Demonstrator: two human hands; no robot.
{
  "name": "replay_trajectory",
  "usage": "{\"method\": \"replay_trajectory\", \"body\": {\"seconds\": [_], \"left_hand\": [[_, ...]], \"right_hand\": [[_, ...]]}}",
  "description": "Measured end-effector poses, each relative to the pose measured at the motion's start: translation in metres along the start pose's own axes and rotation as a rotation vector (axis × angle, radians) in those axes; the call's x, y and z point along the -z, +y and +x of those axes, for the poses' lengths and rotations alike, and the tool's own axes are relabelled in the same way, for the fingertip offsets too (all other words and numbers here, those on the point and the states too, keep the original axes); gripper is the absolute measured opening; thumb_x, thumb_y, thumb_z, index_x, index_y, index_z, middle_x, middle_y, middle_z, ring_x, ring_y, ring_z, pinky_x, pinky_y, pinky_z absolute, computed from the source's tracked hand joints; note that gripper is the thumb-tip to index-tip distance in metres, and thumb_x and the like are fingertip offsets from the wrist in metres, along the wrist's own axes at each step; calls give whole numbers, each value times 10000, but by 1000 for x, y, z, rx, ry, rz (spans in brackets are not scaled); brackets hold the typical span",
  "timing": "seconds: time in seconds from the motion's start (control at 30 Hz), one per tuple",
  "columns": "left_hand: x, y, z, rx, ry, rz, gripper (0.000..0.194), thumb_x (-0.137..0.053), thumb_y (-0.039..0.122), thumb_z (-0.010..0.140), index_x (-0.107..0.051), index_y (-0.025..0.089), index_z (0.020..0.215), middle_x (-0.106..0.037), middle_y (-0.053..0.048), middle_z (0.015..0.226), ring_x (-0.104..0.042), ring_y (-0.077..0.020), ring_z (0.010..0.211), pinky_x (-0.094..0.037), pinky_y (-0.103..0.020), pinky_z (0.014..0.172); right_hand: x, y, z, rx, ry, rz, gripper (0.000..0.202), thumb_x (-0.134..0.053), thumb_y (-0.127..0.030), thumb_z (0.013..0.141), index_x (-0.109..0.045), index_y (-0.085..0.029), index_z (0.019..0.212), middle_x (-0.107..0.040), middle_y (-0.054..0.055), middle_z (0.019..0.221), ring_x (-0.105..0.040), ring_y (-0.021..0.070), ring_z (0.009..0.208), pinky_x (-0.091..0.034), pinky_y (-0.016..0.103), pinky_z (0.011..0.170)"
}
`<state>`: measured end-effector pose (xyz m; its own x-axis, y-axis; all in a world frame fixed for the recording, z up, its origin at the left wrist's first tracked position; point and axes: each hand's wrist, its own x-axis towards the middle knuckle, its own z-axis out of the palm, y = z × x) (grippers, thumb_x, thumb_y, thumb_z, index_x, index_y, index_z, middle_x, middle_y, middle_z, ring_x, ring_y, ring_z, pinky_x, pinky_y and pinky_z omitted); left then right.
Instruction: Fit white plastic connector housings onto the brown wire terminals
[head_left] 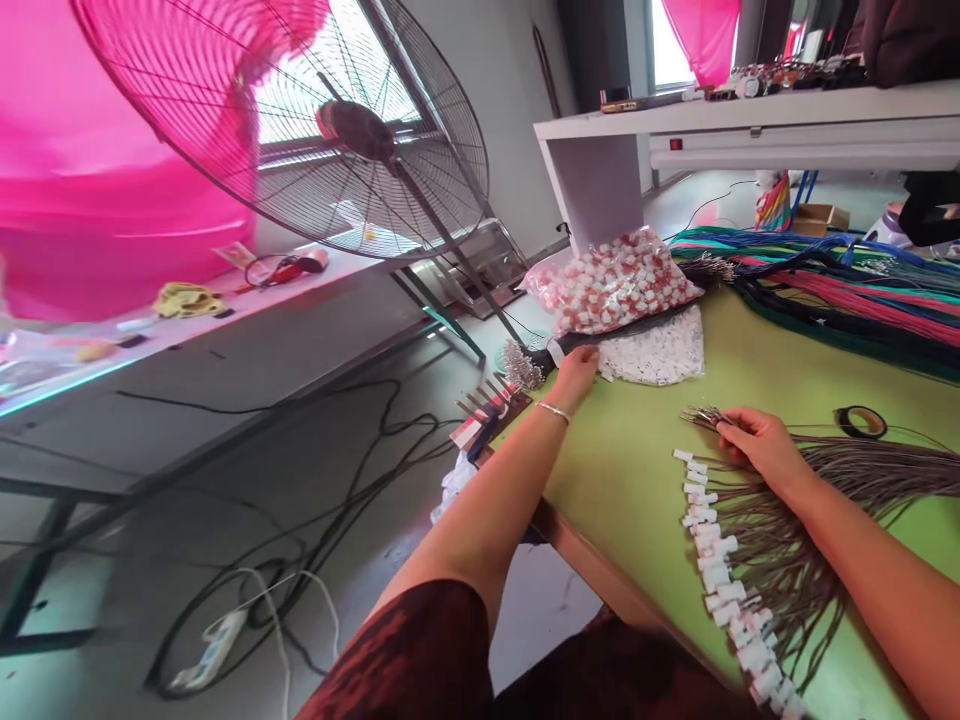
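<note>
My right hand (757,445) is closed around a bundle of dark wires, whose metal terminal tips (703,416) stick out past the fingers. Below it lies a long row of white plastic connectors (716,575), fitted on the ends of brown wires (787,545). My left hand (577,372) reaches to the left edge of a clear bag of small white parts (656,350). Its fingers are curled together, and whatever they grip is hidden. Beside that hand, a bunch of wire ends with silvery terminals (521,367) sits at the table edge.
A bag of red and white parts (619,285) rests behind. Coloured wires (847,290) cover the table's far right. A roll of black tape (861,422) lies near my right hand. A clamp-like holder with prongs (491,410) is at the left edge. A large fan (360,130) stands left.
</note>
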<state>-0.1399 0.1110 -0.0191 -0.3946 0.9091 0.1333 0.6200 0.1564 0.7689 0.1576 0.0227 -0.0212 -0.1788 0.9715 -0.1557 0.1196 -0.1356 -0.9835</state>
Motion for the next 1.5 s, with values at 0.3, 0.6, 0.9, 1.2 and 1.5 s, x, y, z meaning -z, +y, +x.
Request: {"method": "replay_trajectory", "body": {"seconds": [0.3, 0.6, 0.9, 1.2, 1.5], "left_hand": [[-31, 8, -21, -246, -5, 362, 404, -460, 273, 859, -507, 130, 1233, -586, -178, 1109, -535, -293, 1073, -395, -419, 934], [-26, 15, -37, -593, 113, 409, 263, -429, 222, 858, -638, 140, 994, -578, -126, 1023, -504, -242, 1019, -396, -370, 951], [-59, 43, -24, -672, -88, 548, 484, -346, 436, 865, -614, 97, 1085, -582, -211, 1089, -499, -353, 1035, -410, -482, 859], [-55, 40, -54, -704, -112, 490, 393, -385, 382, 874, -607, 154, 1104, -607, -143, 1081, -522, -279, 1033, -403, -411, 909], [-33, 19, -76, -703, -128, 338, 404, -375, 264, 906, -499, 223, 1288, -456, -84, 1388, -436, -220, 1228, -277, -431, 1055]], "right_hand": [[-1, 6, 4, 66, -28, -105, 298, -628, -425, 670, -643, -152, 788, -541, -23, 543, -392, 76, 439, -302, 214, 430], [-1, 4, -1, 50, 26, -76, 291, -615, -399, 670, -623, -159, 834, -555, -27, 543, -374, 72, 415, -298, 211, 412], [-6, 4, -1, 82, 39, -61, 128, -574, -270, 684, -597, -177, 768, -571, -40, 564, -443, 79, 491, -335, 202, 483], [-2, 1, -10, 159, 154, -62, 84, -571, -248, 630, -547, -175, 663, -441, -68, 523, -356, 62, 481, -249, 192, 449], [2, -5, -7, 65, 209, 178, 159, -592, -289, 573, -488, -191, 642, -365, -91, 425, -248, 46, 379, -148, 205, 381]]}}
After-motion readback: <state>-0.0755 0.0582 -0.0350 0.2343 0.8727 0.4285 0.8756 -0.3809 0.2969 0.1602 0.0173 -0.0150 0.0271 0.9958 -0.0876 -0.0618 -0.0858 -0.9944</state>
